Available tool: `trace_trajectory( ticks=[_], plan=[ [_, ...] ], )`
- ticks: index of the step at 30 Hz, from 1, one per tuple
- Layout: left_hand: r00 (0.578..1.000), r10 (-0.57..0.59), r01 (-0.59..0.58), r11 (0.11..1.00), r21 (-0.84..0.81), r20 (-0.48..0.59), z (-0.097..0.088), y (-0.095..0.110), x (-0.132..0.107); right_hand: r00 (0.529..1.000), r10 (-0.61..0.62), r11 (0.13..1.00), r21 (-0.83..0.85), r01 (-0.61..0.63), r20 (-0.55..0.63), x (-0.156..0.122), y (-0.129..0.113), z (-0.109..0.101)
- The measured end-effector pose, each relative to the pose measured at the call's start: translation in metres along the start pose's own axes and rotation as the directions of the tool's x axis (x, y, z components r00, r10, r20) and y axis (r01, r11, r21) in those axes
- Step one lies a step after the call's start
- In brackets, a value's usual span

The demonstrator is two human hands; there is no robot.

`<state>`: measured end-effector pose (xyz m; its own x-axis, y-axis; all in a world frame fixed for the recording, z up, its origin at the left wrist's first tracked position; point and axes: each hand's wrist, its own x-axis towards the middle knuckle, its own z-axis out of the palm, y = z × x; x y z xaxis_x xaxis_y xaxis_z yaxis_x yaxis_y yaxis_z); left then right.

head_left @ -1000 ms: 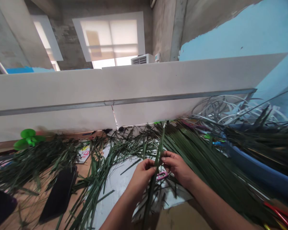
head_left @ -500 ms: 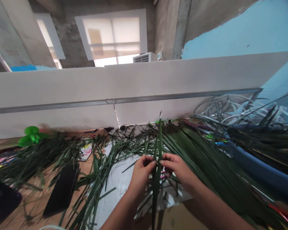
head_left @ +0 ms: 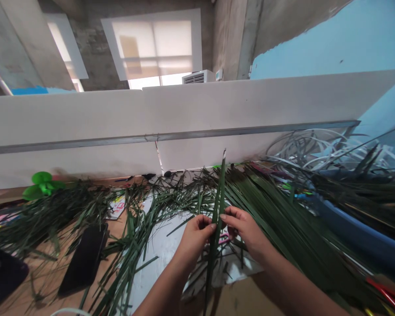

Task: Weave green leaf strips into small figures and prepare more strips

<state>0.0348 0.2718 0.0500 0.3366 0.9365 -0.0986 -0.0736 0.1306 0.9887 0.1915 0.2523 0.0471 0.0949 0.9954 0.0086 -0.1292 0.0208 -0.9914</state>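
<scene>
A long green palm leaf strip (head_left: 217, 206) is held upright between the left hand (head_left: 194, 239) and the right hand (head_left: 245, 230), pinched by the fingertips of both; beneath it a white sheet (head_left: 154, 259) is laid, and loose palm strips (head_left: 276, 219) are heaped just beside the right hand.

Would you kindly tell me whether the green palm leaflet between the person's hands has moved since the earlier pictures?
Yes: the palm leaflet has shifted upward, its tip now closer beneath the metal rail behind it.
</scene>
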Motion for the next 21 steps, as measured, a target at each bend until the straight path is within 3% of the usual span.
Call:
trace_trajectory(
  ticks=[10,21],
  plan=[
    [0.985,0.175,-0.172,0.968,0.185,0.004,0.0002,-0.0050,0.0019,0.998,0.024,0.999,-0.034,-0.022,0.050,-0.0049,-0.0034,0.0036],
    [0.968,0.250,-0.230,0.919,0.321,-0.022,0.0050,-0.0060,-0.0044,0.999,0.031,1.000,-0.005,-0.031,0.036,-0.0030,-0.0003,0.0038]
  ],
)
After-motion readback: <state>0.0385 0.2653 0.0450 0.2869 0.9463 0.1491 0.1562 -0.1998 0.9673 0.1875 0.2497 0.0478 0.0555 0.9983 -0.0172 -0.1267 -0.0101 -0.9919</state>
